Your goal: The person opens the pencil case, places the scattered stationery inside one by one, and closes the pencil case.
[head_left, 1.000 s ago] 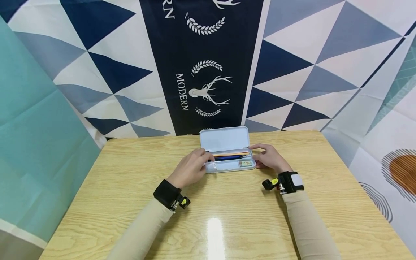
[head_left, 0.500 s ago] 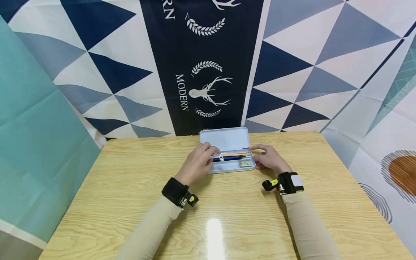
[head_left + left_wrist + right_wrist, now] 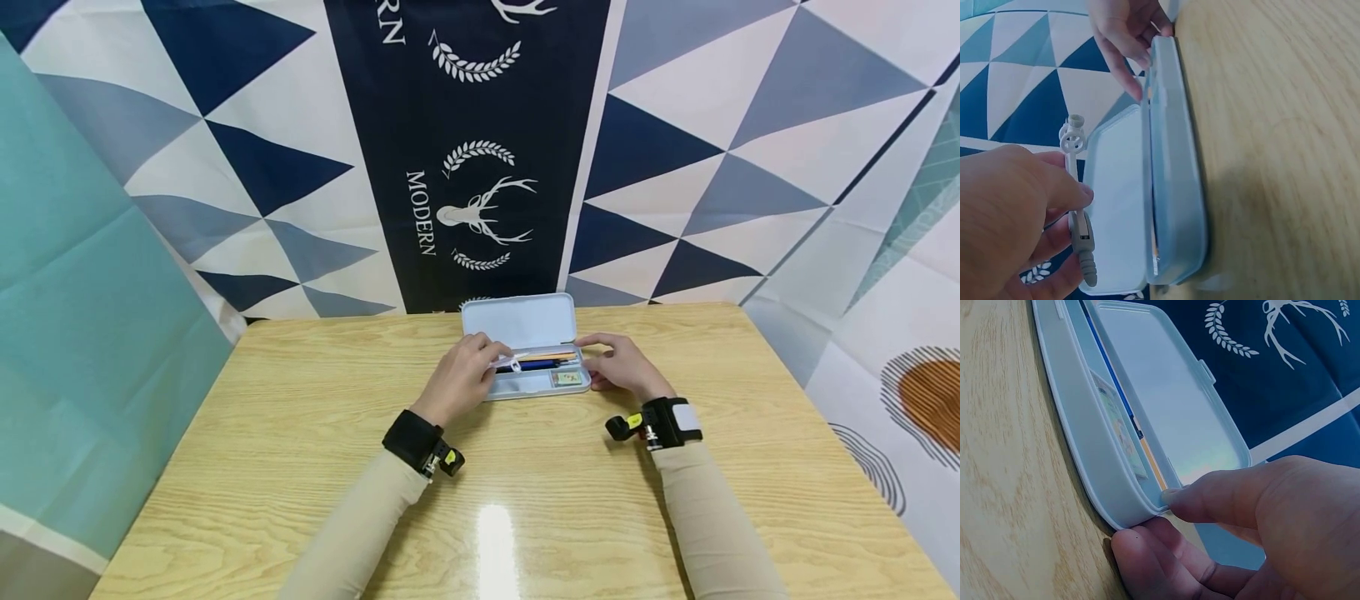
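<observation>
A pale blue pencil case stands open on the table, its lid tilted up at the back. In my left hand, a white and grey drawing compass is gripped between thumb and fingers, over the case's left part. The left wrist view shows its ridged handle low and its round clamp at the top. My right hand holds the right end of the case, thumb at the rim and fingers against the outer wall. Inside lie a blue pen, an orange pencil and a small eraser-like block.
The wooden table reaches toward me in front of the case. Behind its far edge hangs a patterned cloth. A teal cloth borders the left side.
My left hand has moved right and slightly away from me, bringing the compass from the case's left end toward its middle. My right hand has stayed at the right end.
</observation>
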Available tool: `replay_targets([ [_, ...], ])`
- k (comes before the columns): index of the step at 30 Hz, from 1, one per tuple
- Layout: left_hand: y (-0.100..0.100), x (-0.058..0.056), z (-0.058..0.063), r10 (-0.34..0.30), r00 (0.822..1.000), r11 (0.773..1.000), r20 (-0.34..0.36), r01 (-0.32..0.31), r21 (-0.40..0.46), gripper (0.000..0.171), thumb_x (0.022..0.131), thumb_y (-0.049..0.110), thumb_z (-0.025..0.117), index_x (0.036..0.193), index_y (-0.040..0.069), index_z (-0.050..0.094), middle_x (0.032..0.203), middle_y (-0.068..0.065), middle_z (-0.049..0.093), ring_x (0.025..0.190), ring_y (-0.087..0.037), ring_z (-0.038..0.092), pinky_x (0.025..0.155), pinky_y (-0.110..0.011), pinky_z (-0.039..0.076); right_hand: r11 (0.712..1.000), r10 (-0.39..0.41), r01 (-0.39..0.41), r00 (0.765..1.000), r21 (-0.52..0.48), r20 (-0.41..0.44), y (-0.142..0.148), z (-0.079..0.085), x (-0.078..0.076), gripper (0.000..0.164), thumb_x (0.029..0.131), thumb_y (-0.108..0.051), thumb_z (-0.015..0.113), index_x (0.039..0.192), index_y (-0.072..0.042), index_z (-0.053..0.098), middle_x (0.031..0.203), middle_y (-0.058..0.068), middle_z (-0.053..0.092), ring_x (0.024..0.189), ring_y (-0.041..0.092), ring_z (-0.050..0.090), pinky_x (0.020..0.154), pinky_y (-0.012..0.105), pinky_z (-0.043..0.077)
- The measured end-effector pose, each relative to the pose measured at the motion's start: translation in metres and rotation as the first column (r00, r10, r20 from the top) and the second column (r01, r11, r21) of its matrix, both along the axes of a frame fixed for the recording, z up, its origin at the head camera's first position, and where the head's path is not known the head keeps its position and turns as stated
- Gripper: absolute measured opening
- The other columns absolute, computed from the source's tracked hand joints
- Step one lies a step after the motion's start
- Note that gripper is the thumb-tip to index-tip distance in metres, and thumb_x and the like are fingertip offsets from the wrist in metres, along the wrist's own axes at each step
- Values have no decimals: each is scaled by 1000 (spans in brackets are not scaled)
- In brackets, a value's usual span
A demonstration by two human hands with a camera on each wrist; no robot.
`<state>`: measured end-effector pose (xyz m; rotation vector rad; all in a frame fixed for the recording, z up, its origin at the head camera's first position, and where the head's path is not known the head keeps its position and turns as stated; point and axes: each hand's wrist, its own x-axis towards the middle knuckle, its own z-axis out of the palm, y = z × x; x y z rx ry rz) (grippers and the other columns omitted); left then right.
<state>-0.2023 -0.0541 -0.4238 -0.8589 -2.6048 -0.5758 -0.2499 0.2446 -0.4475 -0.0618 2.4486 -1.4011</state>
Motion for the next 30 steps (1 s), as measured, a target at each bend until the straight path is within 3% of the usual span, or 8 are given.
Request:
replay_targets([
  [12,8,-2,-14,-10,1000,999,23,10,-32,26,87,-1,69,107,15,76,96,-5,71,90,-18,64,77,-32,59,1000,-3,3,1000,-18,1,0,-1,0,43,97,-9,60,139,-10,57,109,31,68,62,14,66,55,22,58],
  [25,12,-5,-23,17,995,995,101,-7,-101,20,90,7,73,107,16,78,99,-2,73,93,-15,66,82,-30,59,1000,10,-10,1000,-10,-1,1,2,1,44,97,-9,61,141,-8,55,108,30,68,63,15,65,55,23,58],
  [30,12,-6,-26,5,996,992,94,6,-124,20,90,6,72,105,18,80,100,-1,75,96,-16,68,85,-32,59,1000,6,-6,1000,-9,2,1,-1,0,44,97,-9,61,141,-9,56,109,30,68,62,14,65,55,22,57],
])
